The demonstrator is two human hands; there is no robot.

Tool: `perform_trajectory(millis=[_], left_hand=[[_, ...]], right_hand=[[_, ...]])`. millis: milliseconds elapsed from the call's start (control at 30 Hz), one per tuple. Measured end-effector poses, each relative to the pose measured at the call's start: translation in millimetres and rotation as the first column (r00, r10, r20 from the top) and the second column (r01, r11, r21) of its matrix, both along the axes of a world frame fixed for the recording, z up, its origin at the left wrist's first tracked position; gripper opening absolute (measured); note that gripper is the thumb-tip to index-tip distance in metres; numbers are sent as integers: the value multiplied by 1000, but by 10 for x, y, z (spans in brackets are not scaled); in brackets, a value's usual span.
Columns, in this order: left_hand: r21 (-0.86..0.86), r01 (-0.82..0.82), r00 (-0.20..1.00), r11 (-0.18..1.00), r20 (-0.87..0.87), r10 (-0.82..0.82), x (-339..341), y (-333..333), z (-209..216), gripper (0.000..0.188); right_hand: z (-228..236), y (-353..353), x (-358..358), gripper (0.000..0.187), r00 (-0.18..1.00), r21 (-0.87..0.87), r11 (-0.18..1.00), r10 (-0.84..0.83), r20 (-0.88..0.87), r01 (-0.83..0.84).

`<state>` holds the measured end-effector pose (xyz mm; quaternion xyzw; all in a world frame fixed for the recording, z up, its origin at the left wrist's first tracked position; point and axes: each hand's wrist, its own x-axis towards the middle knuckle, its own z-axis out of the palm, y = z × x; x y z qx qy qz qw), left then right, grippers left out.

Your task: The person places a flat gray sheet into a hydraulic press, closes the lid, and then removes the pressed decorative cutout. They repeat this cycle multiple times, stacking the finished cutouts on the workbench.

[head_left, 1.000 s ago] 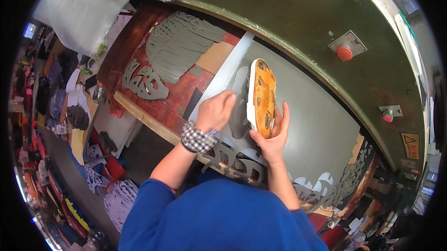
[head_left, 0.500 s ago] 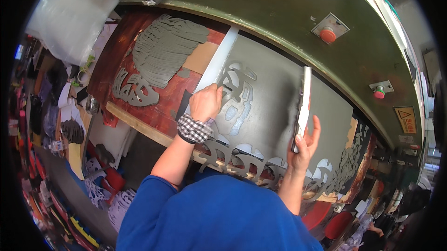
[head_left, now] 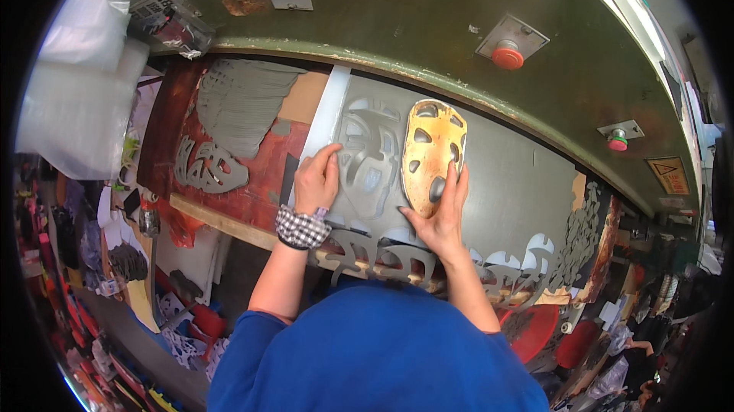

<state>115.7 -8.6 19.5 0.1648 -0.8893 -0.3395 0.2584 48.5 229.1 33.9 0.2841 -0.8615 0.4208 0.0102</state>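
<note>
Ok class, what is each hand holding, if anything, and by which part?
Right hand: the yellow-brown holed plate, by its near end. Left hand: cannot tell whether it holds anything.

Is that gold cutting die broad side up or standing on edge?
The gold cutting die is broad side up: its holed face shows, with the right hand at its near end.

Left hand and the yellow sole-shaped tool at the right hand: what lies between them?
In the head view, a cut pattern with openings in the grey sheet lies between the left hand and the yellow sole-shaped tool.
</note>
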Motion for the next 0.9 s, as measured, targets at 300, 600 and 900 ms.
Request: perform_trajectory(millis=[300,600,900], left_hand=[[-42,-159,982,986,-110,154,-679,-235,-25,22],[-180,-162,971,970,143,189,-766,-230,-279,18],[-79,-226,963,971,134,235,-934,-243,-163,26]], right_hand=[[400,836,-1413,81,825,-501,677,-544,151,538],[748,1297,-2249,98,553,-269,606,-794,-253,749],[222,2022,-1963,87,508,-3,573,-729,-459,819]])
